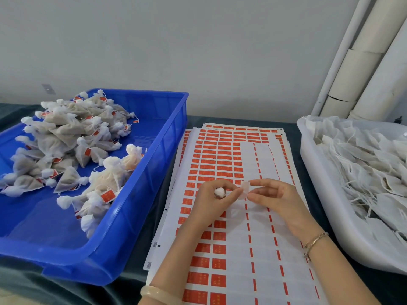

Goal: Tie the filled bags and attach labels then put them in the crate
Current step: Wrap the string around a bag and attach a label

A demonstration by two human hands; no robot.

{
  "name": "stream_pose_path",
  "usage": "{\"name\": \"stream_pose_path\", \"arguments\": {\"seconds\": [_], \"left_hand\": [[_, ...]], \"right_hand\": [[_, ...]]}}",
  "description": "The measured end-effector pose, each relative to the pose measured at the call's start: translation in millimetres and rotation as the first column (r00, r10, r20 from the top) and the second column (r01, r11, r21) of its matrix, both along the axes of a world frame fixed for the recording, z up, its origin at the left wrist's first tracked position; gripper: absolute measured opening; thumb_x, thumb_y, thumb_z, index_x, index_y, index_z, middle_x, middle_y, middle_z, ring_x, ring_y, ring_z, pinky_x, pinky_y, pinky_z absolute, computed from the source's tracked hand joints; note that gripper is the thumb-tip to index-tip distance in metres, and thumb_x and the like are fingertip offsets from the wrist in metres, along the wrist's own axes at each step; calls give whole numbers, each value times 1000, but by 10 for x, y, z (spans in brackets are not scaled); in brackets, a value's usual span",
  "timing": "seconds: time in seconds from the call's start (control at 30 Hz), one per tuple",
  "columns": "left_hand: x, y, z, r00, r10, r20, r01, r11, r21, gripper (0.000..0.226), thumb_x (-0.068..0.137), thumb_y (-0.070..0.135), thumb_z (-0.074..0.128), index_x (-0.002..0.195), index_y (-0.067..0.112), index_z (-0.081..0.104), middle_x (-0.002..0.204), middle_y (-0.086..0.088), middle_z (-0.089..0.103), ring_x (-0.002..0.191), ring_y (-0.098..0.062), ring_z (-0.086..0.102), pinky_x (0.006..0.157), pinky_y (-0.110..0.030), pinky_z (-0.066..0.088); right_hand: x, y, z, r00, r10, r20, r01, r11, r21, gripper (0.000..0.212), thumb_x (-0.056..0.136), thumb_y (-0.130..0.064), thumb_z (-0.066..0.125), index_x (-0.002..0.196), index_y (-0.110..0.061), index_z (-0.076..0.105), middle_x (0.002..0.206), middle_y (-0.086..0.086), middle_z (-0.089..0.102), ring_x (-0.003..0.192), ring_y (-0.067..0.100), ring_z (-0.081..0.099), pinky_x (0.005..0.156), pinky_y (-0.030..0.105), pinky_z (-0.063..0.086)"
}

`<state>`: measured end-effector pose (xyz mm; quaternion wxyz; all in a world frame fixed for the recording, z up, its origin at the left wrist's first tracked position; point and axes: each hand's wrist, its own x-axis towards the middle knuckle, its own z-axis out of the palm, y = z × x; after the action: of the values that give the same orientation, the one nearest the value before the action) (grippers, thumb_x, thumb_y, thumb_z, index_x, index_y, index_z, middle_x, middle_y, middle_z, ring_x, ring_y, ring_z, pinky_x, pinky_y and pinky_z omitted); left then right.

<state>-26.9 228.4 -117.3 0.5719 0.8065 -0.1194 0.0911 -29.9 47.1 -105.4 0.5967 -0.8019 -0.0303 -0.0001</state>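
Observation:
My left hand (212, 200) is closed around a small white filled bag (219, 192), whose gathered top shows between the fingers. My right hand (274, 199) pinches a small pale label (245, 189), sticky side facing me, right beside the bag's string. Both hands hover above the sheets of orange labels (218, 164) in the middle of the table. The blue crate (154, 172) on the left holds a heap of tied, labelled bags (66, 139).
A white tray (326, 216) on the right holds several untied white bags with loose strings (363, 168). Pale pipes (361, 62) rise along the wall at the back right. A dark cloth covers the table (231, 118).

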Motion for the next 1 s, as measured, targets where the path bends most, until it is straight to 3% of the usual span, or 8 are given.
{"name": "stream_pose_path", "arguments": {"seconds": [0.4,0.53,0.67,1.0], "left_hand": [[-10,1,-14,998,-55,-13,55,998,-15,13,85,32,70,78,42,66,75,30,65,82,1,62,66,-6,47],[-1,3,-17,998,-57,1,57,998,-18,13,86,32,70,78,41,66,75,29,65,81,1,63,67,-8,48],[-3,10,-16,998,-67,-4,67,998,-14,13,86,32,70,79,42,66,76,28,65,82,0,62,69,-9,48],[-6,2,-6,993,-99,-60,99,995,-9,10,86,33,68,84,43,69,80,27,68,87,0,63,71,-10,48]], "right_hand": [[29,26,-77,995,-25,99,31,998,-62,16,85,-23,68,93,-36,66,90,-24,67,82,-5,63,60,4,47],[0,52,-29,991,51,123,-56,998,36,27,76,-38,69,103,-34,65,95,-27,67,92,-6,63,66,7,49],[6,71,-79,987,11,158,-7,1000,-27,22,78,-28,74,98,-33,67,90,-18,70,88,-2,65,69,9,51],[11,52,-82,988,8,152,-7,1000,-11,19,72,-37,71,90,-30,71,85,-23,70,86,-3,64,65,5,48]]}}
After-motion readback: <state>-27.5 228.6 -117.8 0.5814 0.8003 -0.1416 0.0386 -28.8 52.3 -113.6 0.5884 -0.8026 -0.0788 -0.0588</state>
